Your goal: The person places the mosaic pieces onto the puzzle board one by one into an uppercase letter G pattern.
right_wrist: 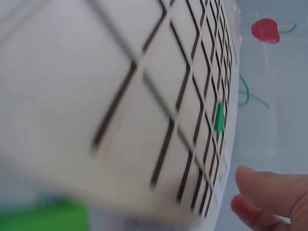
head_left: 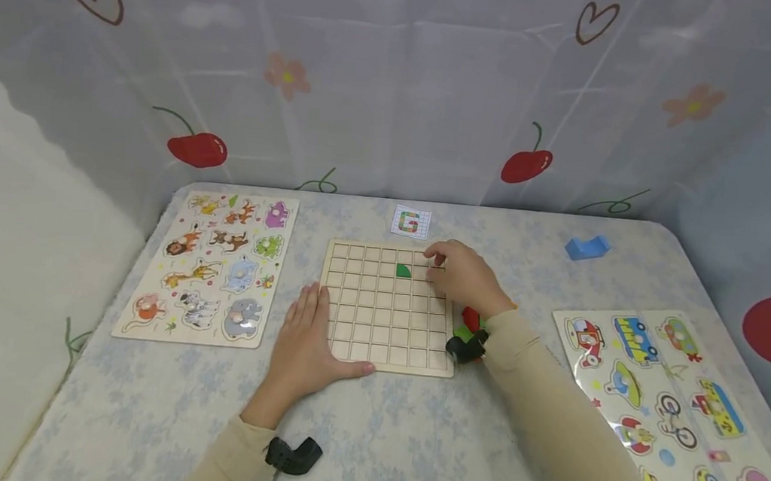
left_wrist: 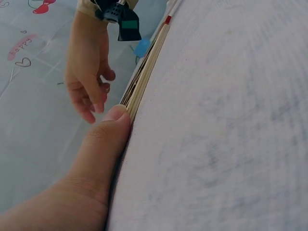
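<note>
Lying with fingers straight and thumb spread, gripping nothing, the left hand [head_left: 302, 343] touches the left and near edges of a wooden grid board [head_left: 366, 314]. One green piece [head_left: 403, 271] sits in its second-farthest row. Loosely bent, holding nothing visible, the right hand [head_left: 463, 274] hovers over the far right corner.

The grid [head_left: 386, 317] lies on the worktop [head_left: 140, 417] between the animal board [head_left: 210, 264], by the left edge, and vehicle board [head_left: 676, 429], by the right, a tile [head_left: 403, 271] on it, loose pieces [head_left: 470, 320] at its right edge. Behind it lies the card [head_left: 410, 222]; near the far right corner, the block [head_left: 587, 247].
</note>
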`<state>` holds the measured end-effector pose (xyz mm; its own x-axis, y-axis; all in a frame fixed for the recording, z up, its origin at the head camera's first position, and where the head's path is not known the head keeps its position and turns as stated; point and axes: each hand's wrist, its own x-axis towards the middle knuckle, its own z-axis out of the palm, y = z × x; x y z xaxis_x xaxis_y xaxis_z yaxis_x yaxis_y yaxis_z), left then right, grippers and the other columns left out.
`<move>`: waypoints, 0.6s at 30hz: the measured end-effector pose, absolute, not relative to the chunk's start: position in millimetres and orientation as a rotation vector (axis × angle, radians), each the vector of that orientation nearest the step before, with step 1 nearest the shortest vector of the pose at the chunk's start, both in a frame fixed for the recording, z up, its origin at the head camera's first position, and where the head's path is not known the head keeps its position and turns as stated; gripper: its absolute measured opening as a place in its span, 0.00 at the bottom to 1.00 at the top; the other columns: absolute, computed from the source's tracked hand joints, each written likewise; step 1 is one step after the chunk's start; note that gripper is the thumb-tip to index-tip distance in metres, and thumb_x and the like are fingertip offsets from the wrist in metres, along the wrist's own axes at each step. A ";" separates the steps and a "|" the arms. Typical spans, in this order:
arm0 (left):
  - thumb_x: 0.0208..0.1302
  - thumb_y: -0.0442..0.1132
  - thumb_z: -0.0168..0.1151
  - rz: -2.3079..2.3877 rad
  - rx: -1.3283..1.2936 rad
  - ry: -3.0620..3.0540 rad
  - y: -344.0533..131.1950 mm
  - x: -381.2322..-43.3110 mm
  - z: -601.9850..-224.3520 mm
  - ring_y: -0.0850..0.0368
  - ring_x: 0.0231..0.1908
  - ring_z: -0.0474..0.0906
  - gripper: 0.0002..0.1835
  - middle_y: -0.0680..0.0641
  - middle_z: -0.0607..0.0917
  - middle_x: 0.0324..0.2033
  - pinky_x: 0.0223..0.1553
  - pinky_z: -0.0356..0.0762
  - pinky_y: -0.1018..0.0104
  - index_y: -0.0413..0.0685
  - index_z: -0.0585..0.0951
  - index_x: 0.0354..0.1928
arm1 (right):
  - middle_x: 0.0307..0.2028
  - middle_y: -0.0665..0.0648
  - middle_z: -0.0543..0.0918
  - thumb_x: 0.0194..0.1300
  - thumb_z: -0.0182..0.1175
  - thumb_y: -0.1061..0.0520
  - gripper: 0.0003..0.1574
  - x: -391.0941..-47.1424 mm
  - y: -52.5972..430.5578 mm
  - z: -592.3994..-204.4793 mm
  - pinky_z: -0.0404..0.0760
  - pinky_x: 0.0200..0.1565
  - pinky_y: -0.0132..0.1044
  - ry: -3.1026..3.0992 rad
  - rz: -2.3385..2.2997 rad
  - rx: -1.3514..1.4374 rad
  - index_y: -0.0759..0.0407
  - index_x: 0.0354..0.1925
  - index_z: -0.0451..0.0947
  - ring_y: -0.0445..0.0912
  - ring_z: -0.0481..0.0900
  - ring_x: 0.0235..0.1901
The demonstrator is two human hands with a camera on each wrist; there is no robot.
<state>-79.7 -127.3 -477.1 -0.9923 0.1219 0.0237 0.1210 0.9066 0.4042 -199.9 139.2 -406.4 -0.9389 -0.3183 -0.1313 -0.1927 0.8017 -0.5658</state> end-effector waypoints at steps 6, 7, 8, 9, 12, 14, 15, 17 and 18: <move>0.30 0.90 0.57 0.654 0.202 3.061 -126.9 -79.0 -476.3 0.45 0.79 0.34 0.82 0.39 0.41 0.79 0.79 0.40 0.47 0.39 0.43 0.79 | 0.49 0.60 0.79 0.67 0.64 0.50 0.22 -197.6 180.4 -408.7 0.79 0.42 0.44 2.775 -0.699 -0.274 0.57 0.56 0.78 0.52 0.77 0.41; 0.31 0.89 0.57 0.652 0.203 3.060 -127.0 -78.9 -476.2 0.45 0.79 0.34 0.82 0.39 0.41 0.79 0.79 0.40 0.47 0.39 0.43 0.79 | 0.50 0.61 0.79 0.66 0.65 0.50 0.23 -197.0 185.7 -410.1 0.80 0.43 0.45 2.771 -0.686 -0.271 0.58 0.56 0.78 0.53 0.77 0.42; 0.31 0.90 0.57 0.648 0.204 3.061 -127.3 -79.1 -476.2 0.45 0.79 0.34 0.82 0.39 0.41 0.79 0.79 0.40 0.47 0.39 0.43 0.78 | 0.50 0.61 0.80 0.66 0.65 0.49 0.23 -196.5 190.0 -411.3 0.80 0.45 0.47 2.769 -0.676 -0.274 0.59 0.55 0.79 0.53 0.78 0.43; 0.31 0.90 0.56 0.645 0.205 3.062 -127.8 -79.3 -476.1 0.45 0.79 0.34 0.82 0.39 0.41 0.79 0.79 0.41 0.47 0.39 0.43 0.78 | 0.50 0.62 0.80 0.65 0.66 0.49 0.24 -195.9 193.3 -412.7 0.80 0.47 0.48 2.766 -0.677 -0.275 0.60 0.55 0.79 0.53 0.78 0.44; 0.30 0.91 0.54 0.637 0.205 3.065 -129.0 -79.8 -476.1 0.44 0.79 0.34 0.82 0.39 0.41 0.79 0.79 0.41 0.47 0.39 0.43 0.78 | 0.50 0.62 0.80 0.65 0.66 0.49 0.24 -194.7 199.2 -416.0 0.80 0.51 0.51 2.752 -0.706 -0.293 0.61 0.54 0.79 0.54 0.79 0.47; 0.30 0.91 0.54 0.640 0.203 3.069 -129.4 -79.9 -476.3 0.44 0.79 0.34 0.82 0.38 0.41 0.79 0.79 0.41 0.47 0.38 0.43 0.78 | 0.51 0.63 0.80 0.66 0.65 0.51 0.23 -194.8 200.2 -416.7 0.80 0.52 0.51 2.734 -0.742 -0.298 0.62 0.54 0.78 0.55 0.78 0.48; 0.30 0.91 0.54 0.643 0.203 3.068 -129.2 -79.9 -476.3 0.44 0.79 0.34 0.82 0.38 0.41 0.79 0.79 0.41 0.47 0.38 0.43 0.78 | 0.51 0.63 0.80 0.66 0.65 0.51 0.23 -195.2 200.5 -417.1 0.80 0.52 0.50 2.725 -0.760 -0.298 0.62 0.54 0.78 0.54 0.78 0.47; 0.30 0.90 0.55 0.651 0.198 3.068 -128.4 -79.9 -476.3 0.44 0.79 0.34 0.82 0.39 0.41 0.79 0.79 0.41 0.47 0.38 0.43 0.78 | 0.50 0.63 0.79 0.67 0.64 0.53 0.20 -196.4 201.0 -416.7 0.80 0.49 0.47 2.706 -0.788 -0.300 0.62 0.53 0.76 0.54 0.77 0.46; 0.31 0.90 0.56 0.655 0.196 3.068 -127.9 -79.9 -476.2 0.44 0.79 0.34 0.82 0.39 0.41 0.79 0.79 0.41 0.47 0.39 0.43 0.78 | 0.49 0.62 0.78 0.67 0.64 0.54 0.19 -197.1 201.5 -416.6 0.81 0.46 0.46 2.695 -0.802 -0.299 0.61 0.53 0.76 0.53 0.77 0.44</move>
